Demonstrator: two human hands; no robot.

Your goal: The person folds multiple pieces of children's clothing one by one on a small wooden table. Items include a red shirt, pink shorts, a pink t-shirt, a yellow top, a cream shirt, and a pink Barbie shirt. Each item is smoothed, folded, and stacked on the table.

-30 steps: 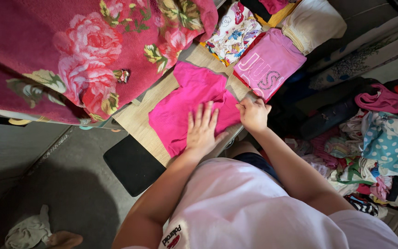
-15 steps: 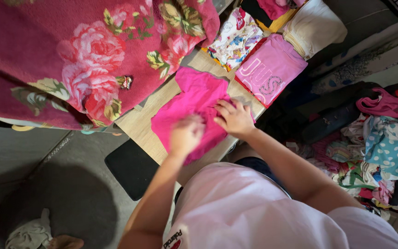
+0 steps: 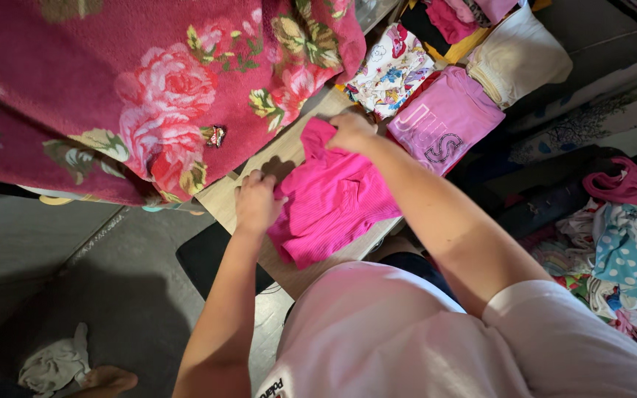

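The bright pink ribbed garment [image 3: 333,203] lay on the wooden counter [image 3: 224,197], partly folded. The left hand [image 3: 256,203] was closed on its left edge; the right hand [image 3: 351,131] pinched its far upper corner, lifted slightly. To fold well, both edges should be kept taut and aligned before pressing flat. A folded light pink shirt [image 3: 447,125] lay just beyond, a floral red blanket [image 3: 149,88] hung at left.

Grey floor [image 3: 75,295] (black mat [image 3: 204,258]), wooden table [image 3: 278,155], floral blanket [image 3: 149,88]
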